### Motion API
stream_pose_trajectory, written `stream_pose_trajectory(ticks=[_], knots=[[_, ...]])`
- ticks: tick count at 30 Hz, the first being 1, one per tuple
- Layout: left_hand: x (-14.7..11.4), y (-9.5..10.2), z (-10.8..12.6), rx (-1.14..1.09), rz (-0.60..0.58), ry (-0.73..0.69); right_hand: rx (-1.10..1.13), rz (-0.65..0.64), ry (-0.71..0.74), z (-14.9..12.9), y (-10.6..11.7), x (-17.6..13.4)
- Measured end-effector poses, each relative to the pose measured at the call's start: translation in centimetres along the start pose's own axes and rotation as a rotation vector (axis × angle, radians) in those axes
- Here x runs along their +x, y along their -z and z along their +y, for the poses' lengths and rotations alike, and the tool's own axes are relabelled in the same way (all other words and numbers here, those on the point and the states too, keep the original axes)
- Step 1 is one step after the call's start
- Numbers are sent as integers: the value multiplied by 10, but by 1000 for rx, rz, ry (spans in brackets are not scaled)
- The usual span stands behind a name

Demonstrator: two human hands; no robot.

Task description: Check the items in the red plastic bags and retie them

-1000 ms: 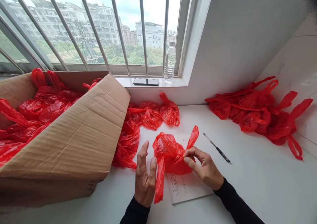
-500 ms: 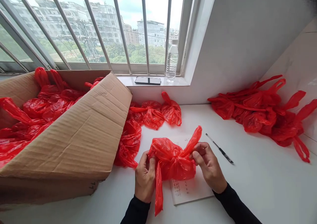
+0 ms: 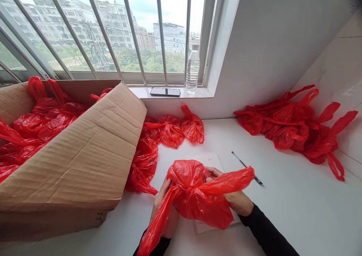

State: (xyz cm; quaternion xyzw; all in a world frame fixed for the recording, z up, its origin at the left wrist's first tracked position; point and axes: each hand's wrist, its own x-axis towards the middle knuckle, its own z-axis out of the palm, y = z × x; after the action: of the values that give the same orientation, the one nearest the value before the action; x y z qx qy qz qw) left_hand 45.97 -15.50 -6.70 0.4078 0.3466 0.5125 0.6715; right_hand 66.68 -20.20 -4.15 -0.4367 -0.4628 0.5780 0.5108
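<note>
Between my hands is a knotted red plastic bag (image 3: 195, 192), held up over a notebook (image 3: 216, 161) with handwriting on its page. One tied handle of the bag sticks out to the right, and the other hangs down to the left across my wrist. My left hand (image 3: 162, 195) grips the bag's left side, its fingers mostly behind the plastic. Around the right side and back is my right hand (image 3: 240, 201), partly covered by the handle. What the bag contains is hidden. A black pen (image 3: 246, 168) lies on the table, right of the notebook.
A cardboard box (image 3: 85, 150) full of red bags stands at the left. More tied red bags (image 3: 171, 131) lie beside it, and a red pile (image 3: 294, 124) sits at the right by the wall. A phone (image 3: 165, 92) and a water bottle (image 3: 192, 69) are on the windowsill.
My right hand has let go of the upright handle and moved around behind the bag. The bag is turned and lifted toward me, its handle now pointing right. The view has shifted slightly.
</note>
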Motion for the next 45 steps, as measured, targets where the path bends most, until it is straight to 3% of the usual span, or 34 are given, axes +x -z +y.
stream_pose_trajectory(ticks=[2,5,7,10,15,19,28,34,41,45], knots=[[-2,-6,2,-162,-69,112,36,-25,-5,-3,-5,0],[-5,-8,3,-344,-136,226,87,80,5,-2,-10,2],[-4,-6,2,-370,-170,299,127,131,1,3,-10,5],[-1,-5,-1,-366,-220,374,160,102,-17,12,-7,8],[5,-8,-3,-288,-215,373,224,90,-54,20,-6,7],[4,-13,2,-290,-196,371,143,121,-8,20,-5,4],[-5,-22,15,-195,-99,283,-22,39,22,1,-9,-1],[-2,-19,12,-128,-175,260,119,77,-29,-6,-16,-5],[-4,-17,1,26,-243,257,4,-15,10,2,-9,-2],[-4,-17,-2,42,-235,247,-10,3,19,6,-8,-3]])
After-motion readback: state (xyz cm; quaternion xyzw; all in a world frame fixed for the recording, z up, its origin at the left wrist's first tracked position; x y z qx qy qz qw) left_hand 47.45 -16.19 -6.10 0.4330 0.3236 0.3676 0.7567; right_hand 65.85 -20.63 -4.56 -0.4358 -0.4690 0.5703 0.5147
